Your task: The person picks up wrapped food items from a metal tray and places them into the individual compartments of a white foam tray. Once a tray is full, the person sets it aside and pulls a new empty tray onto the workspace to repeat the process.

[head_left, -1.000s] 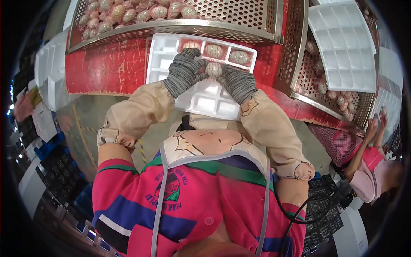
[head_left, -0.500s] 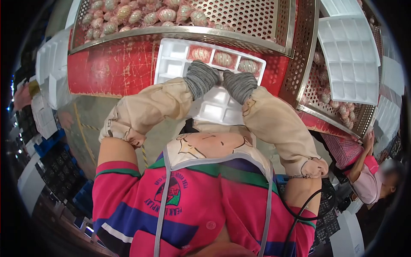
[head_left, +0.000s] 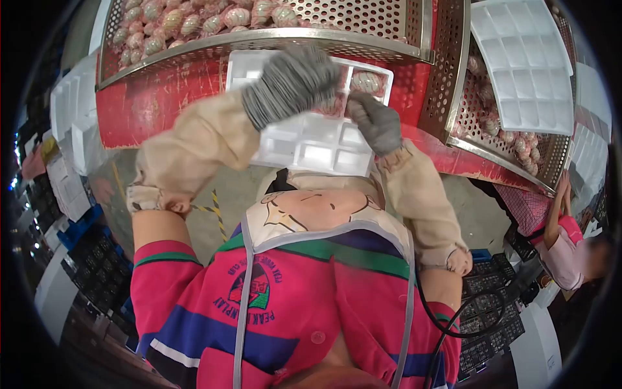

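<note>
A white compartment tray (head_left: 316, 155) lies on the red table edge in front of me. Striped, egg-shaped pieces in clear and pink wrap sit in its far cells; one wrapped piece (head_left: 367, 82) shows at the far right. Another wrapped piece (head_left: 332, 104) is visible between my hands. My left hand (head_left: 298, 81), in a grey knit glove, is over the far left part of the tray, its fingers blurred. My right hand (head_left: 376, 122), also gloved, has curled fingers at the tray's right side, close to the wrapped pieces. Whatever its fingertips hold is hidden.
A perforated metal bin (head_left: 259, 37) with many wrapped pieces stands beyond the tray. To the right, stacked white trays (head_left: 528, 71) rest over a second perforated bin (head_left: 502, 146) of wrapped pieces. Another person (head_left: 560, 253) is at the far right. A black cable (head_left: 453, 332) hangs by my right arm.
My hands, close together over the tray before, have parted. The left has moved up and away over the far cells; the right has turned and lowered slightly. A wrapped piece now shows between them.
</note>
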`<state>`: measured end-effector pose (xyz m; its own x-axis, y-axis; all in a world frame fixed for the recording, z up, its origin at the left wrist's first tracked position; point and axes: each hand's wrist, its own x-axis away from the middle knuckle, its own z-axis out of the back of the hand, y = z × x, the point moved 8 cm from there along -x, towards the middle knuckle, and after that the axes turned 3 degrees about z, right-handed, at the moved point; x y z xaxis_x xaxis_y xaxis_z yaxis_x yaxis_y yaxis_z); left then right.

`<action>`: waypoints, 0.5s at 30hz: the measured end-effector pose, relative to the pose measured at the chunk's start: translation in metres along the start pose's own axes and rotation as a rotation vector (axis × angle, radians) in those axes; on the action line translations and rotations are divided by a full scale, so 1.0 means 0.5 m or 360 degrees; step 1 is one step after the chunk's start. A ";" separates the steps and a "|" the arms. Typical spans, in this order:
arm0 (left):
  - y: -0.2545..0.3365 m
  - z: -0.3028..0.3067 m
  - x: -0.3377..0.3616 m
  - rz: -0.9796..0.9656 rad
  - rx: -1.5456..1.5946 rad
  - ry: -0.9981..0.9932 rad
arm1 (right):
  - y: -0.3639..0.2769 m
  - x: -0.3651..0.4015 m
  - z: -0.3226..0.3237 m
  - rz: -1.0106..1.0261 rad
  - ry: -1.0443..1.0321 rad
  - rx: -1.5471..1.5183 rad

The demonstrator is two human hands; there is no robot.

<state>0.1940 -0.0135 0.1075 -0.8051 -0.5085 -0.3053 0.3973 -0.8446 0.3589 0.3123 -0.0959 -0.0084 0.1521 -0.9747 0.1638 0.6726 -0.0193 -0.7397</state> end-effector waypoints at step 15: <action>-0.067 -0.126 0.136 0.0943 0.1018 -0.0148 | 0.005 0.046 0.006 0.0022 0.0217 0.0247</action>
<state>0.1538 -0.0305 0.0191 -0.5882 -0.7944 0.1513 0.4609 -0.1756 0.8699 0.3198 -0.1175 -0.0046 0.0697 -0.9959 0.0568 0.7765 0.0184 -0.6299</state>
